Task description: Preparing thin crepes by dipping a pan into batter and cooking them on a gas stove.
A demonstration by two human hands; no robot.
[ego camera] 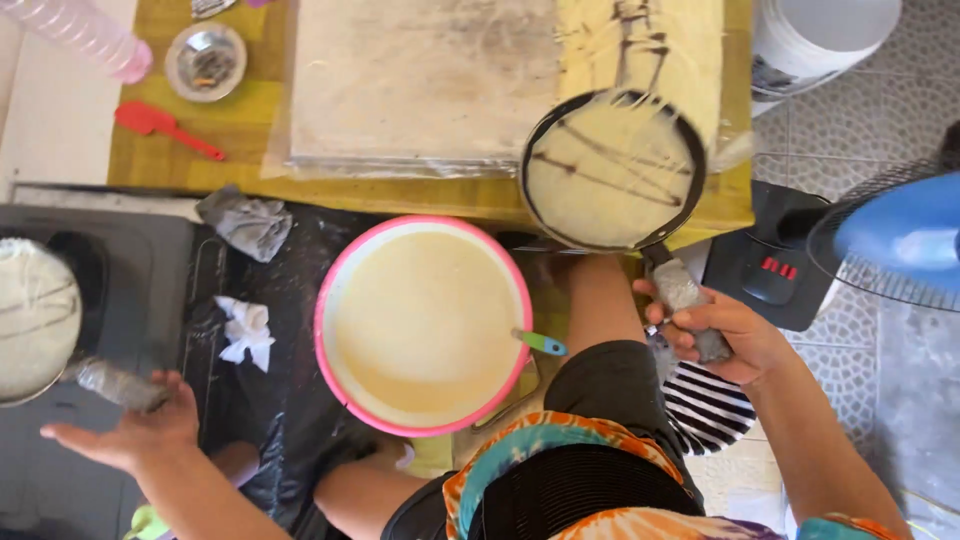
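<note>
Head view: your right hand point(715, 335) is gripping the wrapped handle of a black pan point(612, 170), fingers closed tight, holding it tilted over the yellow table point(240, 125). Your left hand point(135, 430) is lying open, palm up, touching the handle of a second pan point(35, 320) on the stove point(130, 260). A pink batter bowl point(422, 325) is sitting between them.

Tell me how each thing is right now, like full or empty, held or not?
pink bowl: nearly full of pale batter
right pan: holds a crepe, dark-streaked
right hand: gripping that pan's handle
left pan: holds a pale crepe, on the stove
left hand: open beside its handle
blue fan: cannot tell if spinning
</note>
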